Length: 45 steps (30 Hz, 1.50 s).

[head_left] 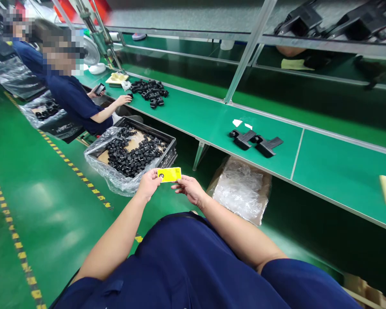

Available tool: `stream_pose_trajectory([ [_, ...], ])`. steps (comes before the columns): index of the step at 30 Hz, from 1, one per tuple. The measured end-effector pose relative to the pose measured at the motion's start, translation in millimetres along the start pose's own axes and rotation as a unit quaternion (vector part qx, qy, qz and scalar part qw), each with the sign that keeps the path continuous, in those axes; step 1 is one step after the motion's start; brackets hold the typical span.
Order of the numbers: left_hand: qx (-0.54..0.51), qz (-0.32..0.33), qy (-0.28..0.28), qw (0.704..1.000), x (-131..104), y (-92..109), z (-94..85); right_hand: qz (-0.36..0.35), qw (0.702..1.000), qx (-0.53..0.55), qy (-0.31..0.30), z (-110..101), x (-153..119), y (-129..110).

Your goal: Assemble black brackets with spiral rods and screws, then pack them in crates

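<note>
A small yellow card [170, 174] with a dark round mark and a printed square code is held out in front of my body. My left hand [149, 185] pinches its left end between thumb and fingers. At the card's lower right corner, my right hand [190, 189] grips it with thumb and forefinger, the other fingers loosely curled. Beyond the card, to the left, stands a black crate [171, 150] lined with clear plastic and filled with small black parts [128, 159]. Two black moulded parts [266, 146] lie on the green workbench [209, 116] to the right.
A co-worker [73, 98] in dark blue sits at the bench, handling black parts beside a pile [149, 91]. Under the bench is a cardboard box [241, 189] of clear plastic. A metal post [249, 51] supports the shelf above. Striped tape [72, 165] marks the floor.
</note>
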<state>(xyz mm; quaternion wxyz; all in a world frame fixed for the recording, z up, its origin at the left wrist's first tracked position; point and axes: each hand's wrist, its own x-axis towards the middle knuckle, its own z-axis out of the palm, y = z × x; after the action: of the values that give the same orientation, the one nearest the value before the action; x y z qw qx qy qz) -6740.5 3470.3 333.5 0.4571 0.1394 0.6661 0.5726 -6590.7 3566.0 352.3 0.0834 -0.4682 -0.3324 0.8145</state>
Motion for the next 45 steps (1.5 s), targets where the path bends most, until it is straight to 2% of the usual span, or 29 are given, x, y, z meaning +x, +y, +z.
stream_pose_trajectory([
  [5, -0.003, 0.002, -0.001, 1.000, 0, -3, -1.1, 0.001, 1.000, -0.003, -0.007, -2, 1, 1],
  [22, -0.047, -0.023, 0.020, 0.998, 0, 5, 1.7, 0.010, 1.000, 0.006, -0.011, -3, 6, -3],
  [45, -0.037, -0.011, 0.012, 0.999, 8, -7, -6.4, 0.020, 1.000, -0.001, -0.010, 0, 10, -5],
])
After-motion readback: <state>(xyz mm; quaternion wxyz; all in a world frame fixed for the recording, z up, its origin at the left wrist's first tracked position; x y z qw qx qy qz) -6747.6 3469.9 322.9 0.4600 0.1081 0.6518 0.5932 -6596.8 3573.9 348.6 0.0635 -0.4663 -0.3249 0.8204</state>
